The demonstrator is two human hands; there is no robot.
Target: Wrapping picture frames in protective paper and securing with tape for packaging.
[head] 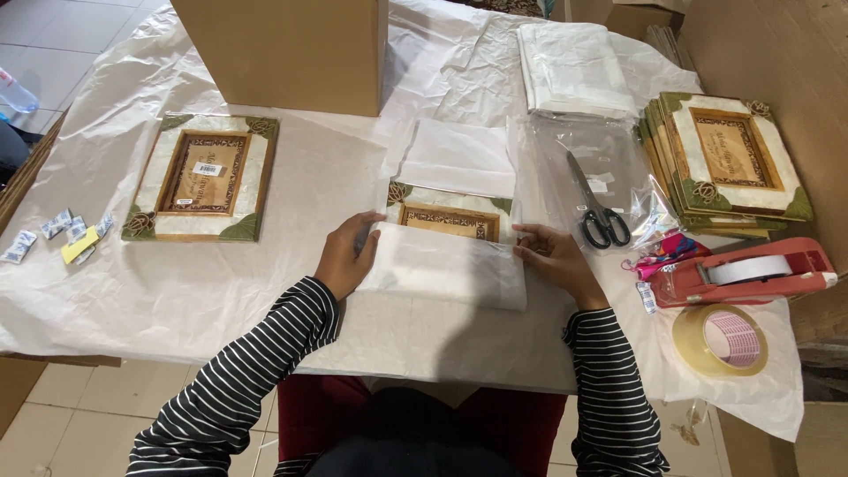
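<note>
A picture frame (449, 212) with a cream border and green corners lies in the middle of the table on white tissue paper. A folded flap of the tissue sheet (442, 265) covers its near half. My left hand (346, 254) presses the flap's left end, fingers bent over the fold. My right hand (555, 258) holds down the flap's right end. A far flap of tissue (458, 157) lies open beyond the frame.
Another frame (203, 177) lies at the left, with small sachets (62, 231) near the edge. A cardboard box (283, 51) stands at the back. Scissors (597, 208), a stack of frames (726, 159), a red tape dispenser (742, 270) and a tape roll (720, 340) sit at the right.
</note>
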